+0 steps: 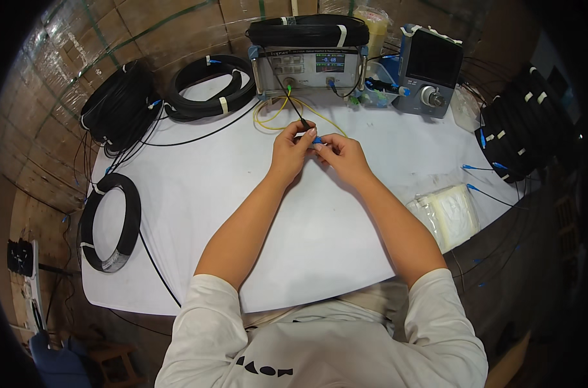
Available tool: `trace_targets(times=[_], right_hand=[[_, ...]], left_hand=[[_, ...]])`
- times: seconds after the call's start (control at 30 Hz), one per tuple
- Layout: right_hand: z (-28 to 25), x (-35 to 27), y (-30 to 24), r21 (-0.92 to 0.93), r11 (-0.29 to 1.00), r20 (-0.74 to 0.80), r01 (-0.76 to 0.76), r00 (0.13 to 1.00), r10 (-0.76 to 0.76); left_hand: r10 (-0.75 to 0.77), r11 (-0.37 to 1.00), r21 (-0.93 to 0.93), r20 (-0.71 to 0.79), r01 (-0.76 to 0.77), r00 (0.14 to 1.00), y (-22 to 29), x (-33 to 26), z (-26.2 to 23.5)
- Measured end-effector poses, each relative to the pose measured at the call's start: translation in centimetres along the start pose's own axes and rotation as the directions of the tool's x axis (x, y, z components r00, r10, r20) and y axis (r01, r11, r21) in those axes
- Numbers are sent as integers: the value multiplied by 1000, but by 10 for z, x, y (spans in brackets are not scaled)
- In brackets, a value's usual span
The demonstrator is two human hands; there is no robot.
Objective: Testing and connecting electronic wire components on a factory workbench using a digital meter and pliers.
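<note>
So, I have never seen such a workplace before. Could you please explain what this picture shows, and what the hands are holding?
The one picture comes from a camera on a person's head, looking down. The left hand and right hand meet over a white table, pinching a small blue plug on a thin black cable. Behind stands a grey box-shaped test instrument with a loose yellow cable. Coils of black cable lie around, and a clear plastic bag lies at the right.

Fibre-cable testing bench in a warehouse-like workroom: white table (307, 213), test instruments (310, 64) at the far edge (one screen lit), black cable coils (111, 221) left and right, wrapped cardboard cartons (81, 45) stacked behind.
</note>
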State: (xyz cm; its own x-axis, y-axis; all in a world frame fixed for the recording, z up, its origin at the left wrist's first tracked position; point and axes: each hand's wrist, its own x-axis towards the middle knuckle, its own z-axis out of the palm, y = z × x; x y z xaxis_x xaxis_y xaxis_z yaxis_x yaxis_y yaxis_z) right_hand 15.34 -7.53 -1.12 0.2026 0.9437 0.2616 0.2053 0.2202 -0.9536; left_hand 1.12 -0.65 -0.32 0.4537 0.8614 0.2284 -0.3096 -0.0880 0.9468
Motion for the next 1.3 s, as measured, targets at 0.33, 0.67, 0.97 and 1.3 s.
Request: trace_targets(times=[0.33,0.67,0.97,1.3], right_hand=[[-2,-2,-3,-12,1000,15,-17,1000,17],[-2,-2,-5,-133,991,53,27,998,-20],[-1,-3,-5,-137,990,58,15,998,-7],[-3,0,-12,-61,998,117,18,993,-11]], left_hand=[[-37,999,-36,11,37,999,2,0,0],[-80,989,-120,48,85,996,2,1,-4],[-82,990,-110,39,86,996,1,1,-5],[-93,980,-171,65,103,994,3,6,-9]])
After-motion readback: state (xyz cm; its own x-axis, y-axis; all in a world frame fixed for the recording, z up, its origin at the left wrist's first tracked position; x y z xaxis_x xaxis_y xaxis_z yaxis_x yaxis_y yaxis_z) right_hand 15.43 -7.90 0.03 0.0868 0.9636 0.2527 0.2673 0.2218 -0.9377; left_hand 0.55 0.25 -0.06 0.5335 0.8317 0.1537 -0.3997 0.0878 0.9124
